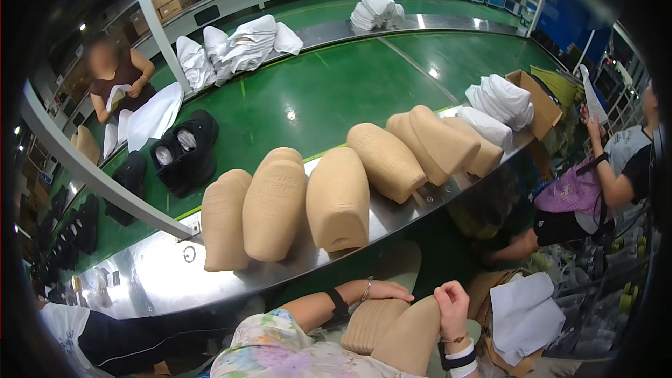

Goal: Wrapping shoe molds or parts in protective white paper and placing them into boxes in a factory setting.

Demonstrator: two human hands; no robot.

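Green work surface [301, 115] with a metal edge [164, 276] crosses the room. At left we note a co-worker [120, 77] and black shoes [185, 154]; next, tan bundles [275, 210] stand along the metal. Below them, near the lap, the left hand [388, 290] lies over the top of a tan stack [364, 325]; whether it grips, we cannot tell. Just right, the right hand [451, 301] has its fingers curled at the tip of a larger tan piece [409, 339]; a firm pinch is not confirmed. Our judgement: steady the stack with the left palm, lift edges lightly by fingertip, avoid creasing. White sheets [526, 315] lie farther right. Hidden: left thumb, undersides of both hands; the tan piece's lower end is cut off.
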